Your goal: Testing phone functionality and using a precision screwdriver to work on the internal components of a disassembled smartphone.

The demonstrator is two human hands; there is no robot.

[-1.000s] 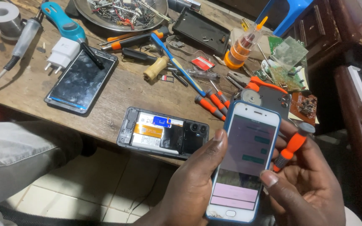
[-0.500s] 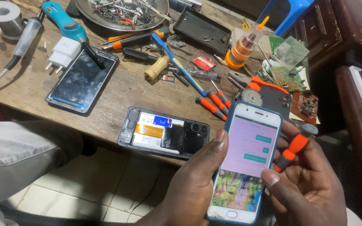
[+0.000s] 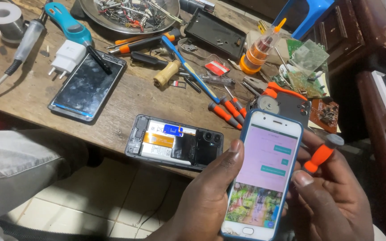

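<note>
Below bench edge, both hands (image 3: 211, 201) grip lit phone (image 3: 264, 174), rt w/ screwdriver (image 3: 320, 156)

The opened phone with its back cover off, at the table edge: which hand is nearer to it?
Left. The left hand sits just below the opened phone, its thumb by the phone's right end; the right hand is farther right, beyond the lit white phone.

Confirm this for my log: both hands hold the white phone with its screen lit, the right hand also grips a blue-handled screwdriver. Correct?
Not quite. The head view shows the screwdriver handle in the right hand is orange, not blue. The left hand and right do hold the lit white phone.
</note>
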